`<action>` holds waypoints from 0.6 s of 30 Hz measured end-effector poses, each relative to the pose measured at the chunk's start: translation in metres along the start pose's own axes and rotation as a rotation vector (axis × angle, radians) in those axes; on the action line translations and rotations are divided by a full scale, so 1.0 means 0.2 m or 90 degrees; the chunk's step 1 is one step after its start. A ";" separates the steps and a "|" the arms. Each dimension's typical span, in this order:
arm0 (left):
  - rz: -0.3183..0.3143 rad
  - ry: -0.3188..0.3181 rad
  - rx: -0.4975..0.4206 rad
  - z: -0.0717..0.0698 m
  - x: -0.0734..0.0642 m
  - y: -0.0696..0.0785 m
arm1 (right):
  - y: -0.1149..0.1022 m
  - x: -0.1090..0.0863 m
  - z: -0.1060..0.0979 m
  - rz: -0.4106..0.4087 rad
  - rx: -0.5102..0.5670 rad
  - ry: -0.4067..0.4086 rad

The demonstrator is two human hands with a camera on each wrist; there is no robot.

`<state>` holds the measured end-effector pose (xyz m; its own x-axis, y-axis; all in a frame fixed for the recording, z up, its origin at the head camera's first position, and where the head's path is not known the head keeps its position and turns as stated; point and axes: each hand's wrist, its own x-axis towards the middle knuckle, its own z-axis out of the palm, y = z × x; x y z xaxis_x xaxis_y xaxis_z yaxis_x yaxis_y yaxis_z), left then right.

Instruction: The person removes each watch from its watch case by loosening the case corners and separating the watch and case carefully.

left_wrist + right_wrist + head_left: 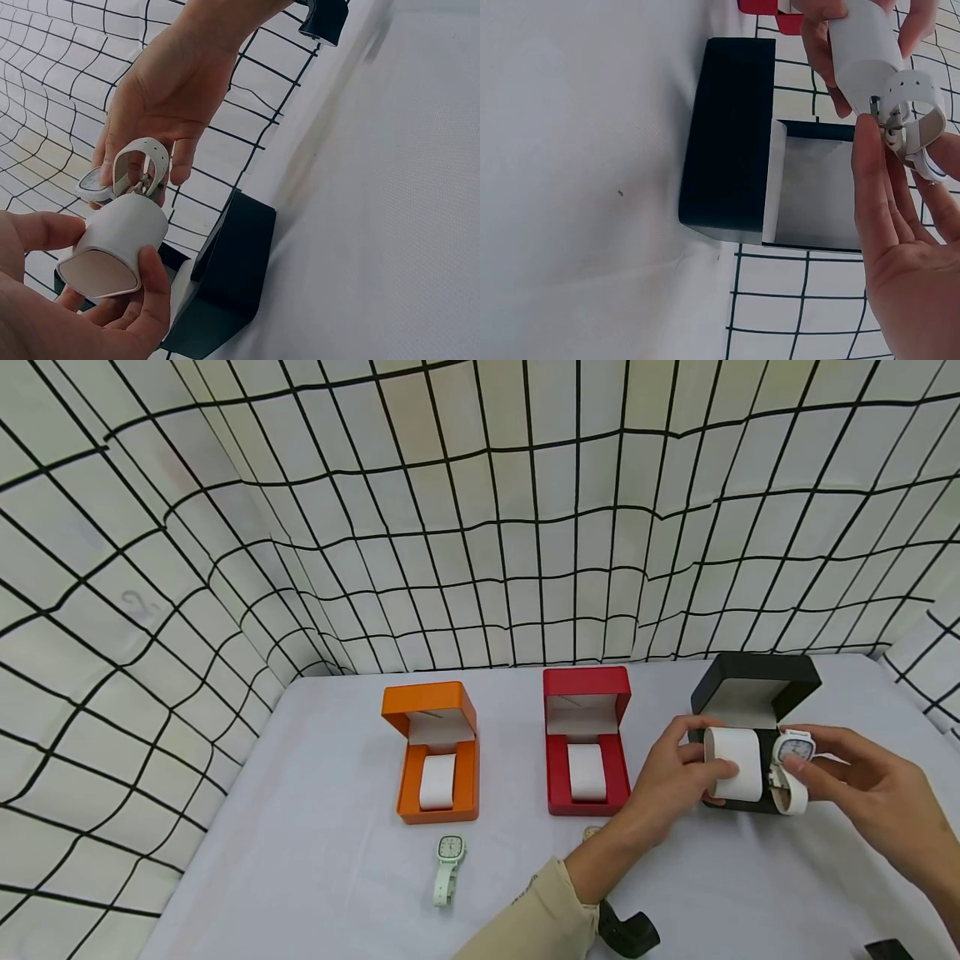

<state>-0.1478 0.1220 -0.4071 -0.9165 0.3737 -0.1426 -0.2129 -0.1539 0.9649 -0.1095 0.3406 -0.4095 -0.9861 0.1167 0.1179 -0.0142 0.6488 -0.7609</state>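
Observation:
My left hand (pixel 678 772) grips a white watch cushion (pixel 735 764) over the black watch box (pixel 757 693), whose lid stands raised. Fingers and thumb wrap the cushion's sides in the left wrist view. Beside it, my right hand (pixel 873 785) pinches a white wristwatch (pixel 793 747) with a square-looking face. The watch's strap (pixel 154 154) forms a loop, and its buckle (pixel 889 116) lies right at the cushion's end. In the right wrist view the grey lining (pixel 814 191) of the box shows behind the hands.
An orange watch box (pixel 438 760) and a red watch box (pixel 588 743) stand with lids up, each holding a white cushion. A pale green watch (pixel 448 868) lies in front. Another watch (pixel 591 832) is mostly behind my left forearm. Black wire mesh (pixel 525 527) borders the table.

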 end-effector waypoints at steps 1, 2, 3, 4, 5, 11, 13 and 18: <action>0.000 0.000 0.000 0.00 0.00 0.00 | 0.00 0.00 0.00 0.007 -0.004 -0.004; 0.000 0.001 0.000 0.00 0.00 0.00 | 0.00 0.00 0.00 0.018 -0.012 -0.006; 0.001 0.002 0.000 0.00 0.00 0.00 | 0.00 0.00 0.00 0.023 -0.021 -0.006; 0.002 0.001 -0.001 0.00 0.00 0.00 | -0.01 0.00 0.00 0.027 -0.025 -0.007; 0.003 0.002 -0.002 0.00 0.00 0.00 | -0.01 -0.01 0.00 0.030 -0.029 -0.007; 0.008 0.003 0.001 0.00 0.00 0.00 | 0.01 -0.03 -0.02 0.010 0.018 -0.023; 0.008 0.004 0.005 0.00 0.00 0.00 | 0.02 -0.04 -0.03 0.021 0.025 -0.037; 0.007 0.011 0.008 0.00 0.00 0.00 | 0.06 -0.07 -0.04 0.067 0.007 -0.084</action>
<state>-0.1477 0.1216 -0.4065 -0.9248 0.3555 -0.1356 -0.1982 -0.1459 0.9693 -0.0955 0.3530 -0.4149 -0.9955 0.0832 -0.0464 0.0886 0.6298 -0.7717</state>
